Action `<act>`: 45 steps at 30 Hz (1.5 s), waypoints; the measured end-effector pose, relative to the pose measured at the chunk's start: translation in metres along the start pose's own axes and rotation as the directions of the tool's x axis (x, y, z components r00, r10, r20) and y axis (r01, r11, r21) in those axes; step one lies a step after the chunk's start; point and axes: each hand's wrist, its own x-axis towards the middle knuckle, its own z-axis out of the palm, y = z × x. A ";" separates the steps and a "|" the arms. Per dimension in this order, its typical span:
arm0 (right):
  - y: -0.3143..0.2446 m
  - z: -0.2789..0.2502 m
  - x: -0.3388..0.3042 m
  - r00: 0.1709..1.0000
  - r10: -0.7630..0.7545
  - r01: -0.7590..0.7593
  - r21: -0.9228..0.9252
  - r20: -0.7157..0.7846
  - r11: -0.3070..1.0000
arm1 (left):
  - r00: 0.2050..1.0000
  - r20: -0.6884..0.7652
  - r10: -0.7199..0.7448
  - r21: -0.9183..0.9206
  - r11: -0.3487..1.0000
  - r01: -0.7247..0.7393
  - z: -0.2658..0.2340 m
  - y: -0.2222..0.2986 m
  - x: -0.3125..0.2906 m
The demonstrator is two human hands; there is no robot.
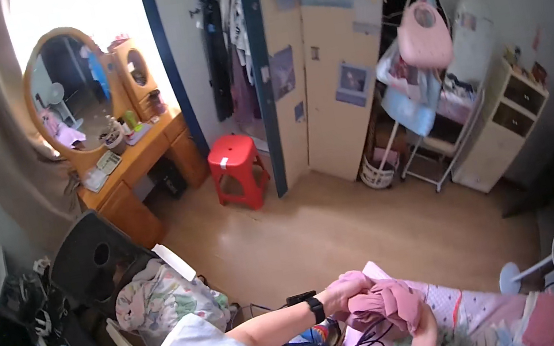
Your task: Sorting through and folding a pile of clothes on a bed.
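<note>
Head view: dusky-pink cloth was held near the spotted bedding — grasped by the left hand, the right hand's finger state indiscernible — gathered up, not yet spread or set down.

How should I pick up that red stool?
I'd probably take the red stool by opposite edges of its seat, from above on the near side. It stands upright, flat seat uppermost, with the wooden dressing table to its left and a blue post to its right.
</note>
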 end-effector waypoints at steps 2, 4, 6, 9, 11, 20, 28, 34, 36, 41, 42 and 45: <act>0.001 0.020 0.014 0.998 0.006 -0.002 -0.075 0.059 0.997 | 0.999 0.019 -0.026 -0.152 0.988 0.028 -0.009 0.019 -0.021; -0.005 0.049 0.027 0.996 -0.018 0.033 -0.170 0.089 0.985 | 0.991 0.054 -0.119 -0.301 0.945 0.130 -0.028 0.027 -0.018; -0.017 0.096 0.025 0.995 -0.058 0.076 -0.231 0.082 0.970 | 0.995 0.074 -0.063 -0.319 0.944 0.083 -0.019 0.051 -0.032; -0.030 0.137 0.037 0.988 -0.104 0.146 -0.469 0.114 0.871 | 0.996 0.078 -0.035 -0.335 0.940 0.060 -0.032 0.080 -0.027; -0.025 0.113 0.066 0.971 -0.235 0.237 -0.288 0.042 0.928 | 0.993 0.084 -0.081 -0.405 0.908 0.108 -0.045 0.102 -0.017; -0.022 0.238 0.197 0.998 -0.043 0.029 -0.256 -0.049 0.966 | 0.974 0.225 -0.036 -0.505 0.850 0.148 -0.135 0.201 0.046; -0.028 0.332 0.296 0.997 0.056 -0.068 -0.279 -0.053 0.958 | 0.977 0.210 0.048 -0.575 0.814 0.084 -0.190 0.281 0.089; -0.036 0.339 0.327 0.996 0.091 -0.094 -0.122 -0.026 0.988 | 0.937 0.276 0.214 -0.595 0.804 -0.008 -0.196 0.310 0.099; -0.041 0.332 0.325 0.998 0.056 -0.056 -0.026 -0.029 0.998 | 0.930 0.335 0.147 -0.593 0.801 0.087 -0.178 0.343 0.077; -0.062 0.290 0.288 0.990 -0.080 0.109 0.267 -0.117 0.958 | 0.914 0.394 0.095 -0.185 0.982 -0.022 -0.120 0.362 0.096; -0.065 0.278 0.276 0.984 -0.109 0.152 0.341 -0.144 0.928 | 0.966 0.254 -0.041 -0.038 0.998 0.052 -0.094 0.379 0.090; -0.084 0.256 0.251 0.975 -0.169 0.220 0.538 -0.144 0.813 | 0.911 0.168 -0.377 -0.082 0.915 0.394 -0.076 0.341 0.171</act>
